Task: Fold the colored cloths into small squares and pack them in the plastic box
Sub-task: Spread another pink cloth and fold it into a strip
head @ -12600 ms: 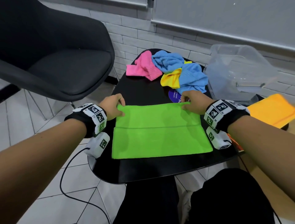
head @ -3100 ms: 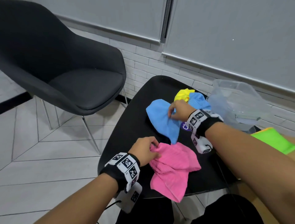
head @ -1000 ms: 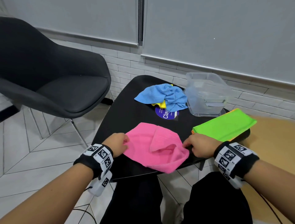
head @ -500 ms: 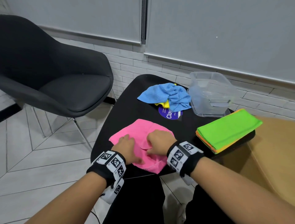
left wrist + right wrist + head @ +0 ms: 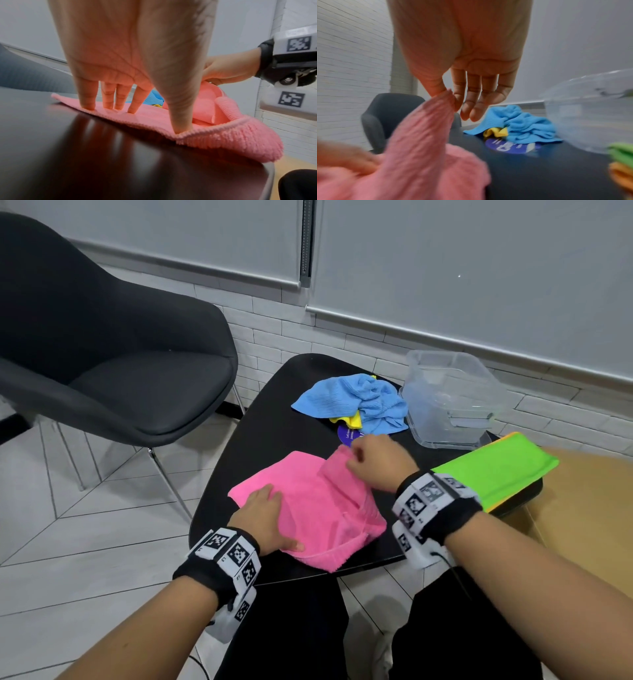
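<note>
A pink cloth (image 5: 318,508) lies rumpled at the near edge of the black table (image 5: 274,433). My left hand (image 5: 262,517) presses flat on its left part, fingers (image 5: 106,97) straight and spread. My right hand (image 5: 373,460) pinches a raised fold of the pink cloth (image 5: 423,129) between thumb and forefinger and lifts it. Farther back lie crumpled blue cloths (image 5: 356,398) over a yellow cloth (image 5: 354,419). The clear plastic box (image 5: 448,402) stands at the back right. A folded green cloth (image 5: 493,467) tops a stack of folded cloths at the right.
A dark chair (image 5: 113,364) stands left of the table. A round blue sticker (image 5: 347,434) shows on the tabletop near the blue cloths. A brown surface (image 5: 582,508) lies to the right, and a white brick wall behind.
My right hand has moved from the cloth's middle up and away, drawing a fold of the pink cloth with it. My left hand stays pressed on the cloth's left side.
</note>
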`<action>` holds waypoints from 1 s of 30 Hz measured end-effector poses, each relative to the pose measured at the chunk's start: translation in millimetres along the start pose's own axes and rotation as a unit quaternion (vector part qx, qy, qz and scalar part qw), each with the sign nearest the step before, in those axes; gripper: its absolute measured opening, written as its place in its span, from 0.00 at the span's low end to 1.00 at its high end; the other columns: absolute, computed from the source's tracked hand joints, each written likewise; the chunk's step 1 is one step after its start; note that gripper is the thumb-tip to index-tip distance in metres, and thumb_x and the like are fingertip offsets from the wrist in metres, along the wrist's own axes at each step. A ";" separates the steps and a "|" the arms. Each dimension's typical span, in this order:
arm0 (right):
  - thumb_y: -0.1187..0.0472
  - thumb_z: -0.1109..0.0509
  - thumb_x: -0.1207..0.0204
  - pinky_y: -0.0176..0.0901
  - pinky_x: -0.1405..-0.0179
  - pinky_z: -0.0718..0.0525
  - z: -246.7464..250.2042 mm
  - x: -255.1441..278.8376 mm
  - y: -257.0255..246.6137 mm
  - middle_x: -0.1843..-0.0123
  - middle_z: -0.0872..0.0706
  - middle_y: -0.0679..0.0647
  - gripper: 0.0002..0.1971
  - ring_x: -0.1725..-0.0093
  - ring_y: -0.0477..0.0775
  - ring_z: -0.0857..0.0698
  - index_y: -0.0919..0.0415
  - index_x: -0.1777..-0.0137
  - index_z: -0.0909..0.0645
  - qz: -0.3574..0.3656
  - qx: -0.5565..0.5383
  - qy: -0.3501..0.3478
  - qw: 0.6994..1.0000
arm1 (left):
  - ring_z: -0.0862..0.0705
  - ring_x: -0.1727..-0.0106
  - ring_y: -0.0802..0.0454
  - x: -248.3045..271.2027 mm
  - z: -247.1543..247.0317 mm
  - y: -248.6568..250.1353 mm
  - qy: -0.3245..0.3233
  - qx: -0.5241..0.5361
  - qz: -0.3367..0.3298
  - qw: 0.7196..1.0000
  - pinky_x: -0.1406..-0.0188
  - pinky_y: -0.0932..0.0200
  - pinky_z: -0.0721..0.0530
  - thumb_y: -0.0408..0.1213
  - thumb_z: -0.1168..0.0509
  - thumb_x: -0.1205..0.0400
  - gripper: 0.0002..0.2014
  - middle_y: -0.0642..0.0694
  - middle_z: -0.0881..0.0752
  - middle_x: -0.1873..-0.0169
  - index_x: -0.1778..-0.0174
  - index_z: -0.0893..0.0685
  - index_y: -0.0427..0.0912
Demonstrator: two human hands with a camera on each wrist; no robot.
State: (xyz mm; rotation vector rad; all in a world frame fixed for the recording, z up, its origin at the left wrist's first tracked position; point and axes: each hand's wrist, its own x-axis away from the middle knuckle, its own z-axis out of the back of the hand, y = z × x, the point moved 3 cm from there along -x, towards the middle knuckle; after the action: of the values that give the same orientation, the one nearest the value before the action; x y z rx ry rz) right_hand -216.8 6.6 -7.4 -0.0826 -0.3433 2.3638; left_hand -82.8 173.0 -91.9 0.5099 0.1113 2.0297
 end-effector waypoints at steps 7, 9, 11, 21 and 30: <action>0.58 0.34 0.29 0.46 0.58 0.22 5.8 18.5 66.0 0.50 0.16 0.61 0.06 0.48 0.65 0.14 0.59 0.54 0.21 -0.090 0.135 0.006 0.987 | 0.48 0.16 0.47 0.2 1.2 2.0 0.010 -0.019 -0.005 1.000 0.22 0.49 0.35 0.58 0.27 0.29 0.52 0.44 0.51 0.16 0.16 0.47 0.41; 0.61 0.36 0.27 0.48 0.54 0.20 -9.2 28.6 71.7 0.44 0.16 0.61 0.12 0.44 0.65 0.15 0.61 0.45 0.20 -0.095 0.192 -0.033 0.976 | 0.48 0.16 0.47 0.1 0.5 1.7 0.009 -0.018 -0.002 1.000 0.22 0.49 0.35 0.57 0.27 0.28 0.52 0.44 0.51 0.16 0.16 0.47 0.41; 0.63 0.38 0.25 0.48 0.53 0.20 -24.9 36.2 71.5 0.42 0.17 0.61 0.13 0.43 0.65 0.15 0.62 0.42 0.21 -0.086 0.227 -0.068 0.968 | 0.49 0.16 0.48 -0.3 0.3 0.9 0.006 -0.018 -0.001 1.000 0.22 0.49 0.35 0.57 0.27 0.28 0.52 0.45 0.52 0.16 0.16 0.48 0.41; 0.62 0.36 0.25 0.48 0.51 0.24 -22.5 18.9 39.5 0.43 0.21 0.49 0.13 0.42 0.55 0.19 0.53 0.42 0.18 0.137 0.134 -0.023 0.981 | 0.44 0.17 0.51 -27.5 20.9 -5.0 0.007 -0.058 -0.053 0.997 0.21 0.52 0.37 0.50 0.28 0.25 0.42 0.47 0.46 0.16 0.18 0.39 0.45; 0.64 0.36 0.23 0.52 0.38 0.22 -48.6 0.2 29.3 0.28 0.23 0.46 0.18 0.32 0.52 0.21 0.53 0.34 0.19 0.166 0.118 -0.082 0.976 | 0.20 0.44 0.51 -23.0 28.1 43.6 0.157 0.056 -0.172 0.971 0.41 0.49 0.23 0.50 0.33 0.21 0.11 0.53 0.16 0.50 0.51 0.14 0.49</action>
State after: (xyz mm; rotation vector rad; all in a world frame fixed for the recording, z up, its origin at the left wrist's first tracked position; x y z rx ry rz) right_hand -228.9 -2.8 -62.0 0.1814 -0.1309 2.7324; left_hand -97.9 127.8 -60.9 0.2143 0.4767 1.7534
